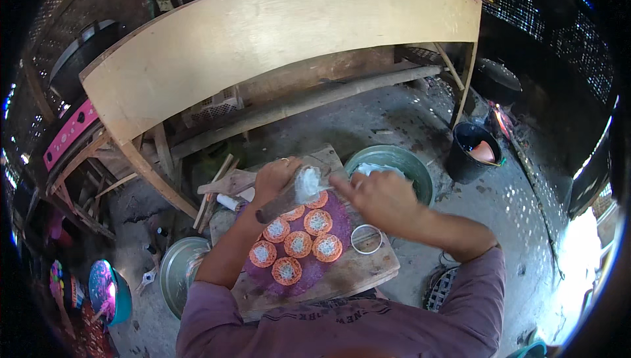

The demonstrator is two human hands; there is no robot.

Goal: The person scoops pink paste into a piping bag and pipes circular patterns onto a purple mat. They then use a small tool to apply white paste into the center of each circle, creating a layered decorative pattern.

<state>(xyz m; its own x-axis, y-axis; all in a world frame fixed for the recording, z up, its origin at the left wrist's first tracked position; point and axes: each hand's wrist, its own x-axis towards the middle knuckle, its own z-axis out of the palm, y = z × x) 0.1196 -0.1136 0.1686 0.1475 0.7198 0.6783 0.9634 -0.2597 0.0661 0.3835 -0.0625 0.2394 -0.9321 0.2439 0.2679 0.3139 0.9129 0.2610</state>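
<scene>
My left hand (276, 177) is closed around a long wooden tool (227, 182), whose pale end sticks out to the left and whose darker part slants below the hand. A white, wet-looking lump (307, 184) sits on it between my hands. My right hand (384, 203), slightly blurred, reaches toward the lump with a finger stretched out; I see nothing held in it. Beneath lies a purple round mat (342, 226) bearing several round orange lacy cakes (298, 244) with white centres. A thin white ring (366, 239) rests beside the mat's right edge.
The low wooden board (374, 272) carries the mat. A metal basin (420, 161) with white stuff stands beyond my right hand; another basin (172, 276) is at left. A long pale wooden table (282, 19) spans the back. At far right stands a black bucket (463, 164).
</scene>
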